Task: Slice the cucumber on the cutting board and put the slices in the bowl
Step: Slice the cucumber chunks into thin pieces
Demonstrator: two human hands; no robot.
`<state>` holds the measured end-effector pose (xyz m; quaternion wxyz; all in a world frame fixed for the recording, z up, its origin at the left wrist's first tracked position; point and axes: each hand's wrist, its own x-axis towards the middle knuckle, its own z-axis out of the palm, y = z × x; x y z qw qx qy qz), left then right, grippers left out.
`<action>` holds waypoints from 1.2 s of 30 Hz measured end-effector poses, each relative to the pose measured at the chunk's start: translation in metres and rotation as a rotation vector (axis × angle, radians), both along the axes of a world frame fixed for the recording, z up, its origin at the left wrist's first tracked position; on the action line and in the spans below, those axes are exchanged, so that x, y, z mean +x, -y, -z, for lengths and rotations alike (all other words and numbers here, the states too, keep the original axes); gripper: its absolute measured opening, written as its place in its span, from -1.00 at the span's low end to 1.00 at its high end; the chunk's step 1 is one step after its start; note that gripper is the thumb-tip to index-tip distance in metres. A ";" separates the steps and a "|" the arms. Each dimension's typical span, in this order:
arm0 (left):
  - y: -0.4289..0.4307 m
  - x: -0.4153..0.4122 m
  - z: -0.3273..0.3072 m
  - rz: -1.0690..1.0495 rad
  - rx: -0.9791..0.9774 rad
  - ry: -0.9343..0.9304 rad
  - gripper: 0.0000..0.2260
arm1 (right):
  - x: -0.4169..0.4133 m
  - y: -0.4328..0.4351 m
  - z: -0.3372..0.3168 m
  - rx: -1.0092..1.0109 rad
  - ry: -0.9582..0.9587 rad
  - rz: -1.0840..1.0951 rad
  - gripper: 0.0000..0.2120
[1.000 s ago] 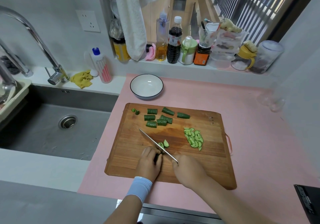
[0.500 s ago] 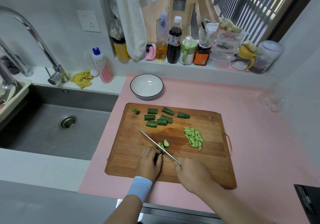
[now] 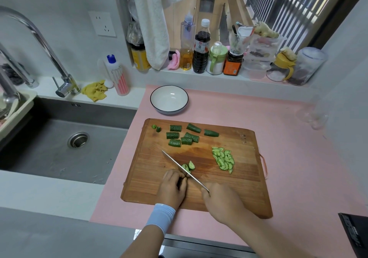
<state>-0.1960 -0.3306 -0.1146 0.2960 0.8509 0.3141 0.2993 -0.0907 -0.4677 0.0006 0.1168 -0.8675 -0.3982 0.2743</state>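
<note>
Kitchen counter, pink mat (image 3: pixel 288 138), sink (image 3: pixel 49 148) on the left, bottles along the window sill behind.

Item 1: wooden cutting board (image 3: pixel 151 178), lying on the mat, near edge toward the person.

Item 2: white bowl (image 3: pixel 169 100), dark rim, just beyond the board's far edge. No slices in it.

Item 3: cucumber, in several lots on the board. Uncut chunks (image 3: pixel 183 136) near the far edge; two small end bits (image 3: pixel 156 127) at the far left corner; pile of thin slices (image 3: pixel 224 159) to the right; a few fresh slices (image 3: pixel 189 166) against the blade.

Item 4: left hand (image 3: pixel 172 188), fingers curled down over the cucumber piece (image 3: pixel 180 181) being cut; piece mostly hidden.

Item 5: right hand (image 3: pixel 221 204), wrapped round the handle of the knife (image 3: pixel 179 166); blade angled across the board, touching the left fingertips.

Step in hand, by judgement: slicing, roughly mid-task.

Next move calls for short, even cuts with the left fingertips tucked back, then fetching another chunk. Transfer to the bowl not yet begun.
</note>
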 end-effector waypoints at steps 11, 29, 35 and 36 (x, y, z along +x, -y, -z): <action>0.002 -0.001 0.002 0.001 0.000 0.009 -0.98 | 0.002 -0.017 0.009 -0.038 -0.024 0.041 -0.75; 0.002 -0.001 0.001 -0.014 -0.002 -0.011 -0.82 | -0.002 0.012 -0.004 0.017 0.033 -0.010 -0.66; 0.003 -0.001 0.000 -0.024 -0.015 -0.004 -0.82 | -0.001 0.002 -0.003 -0.031 0.007 -0.008 -0.69; 0.003 -0.001 0.000 -0.023 -0.016 -0.003 -0.82 | -0.001 -0.001 -0.002 -0.034 0.004 -0.007 -0.69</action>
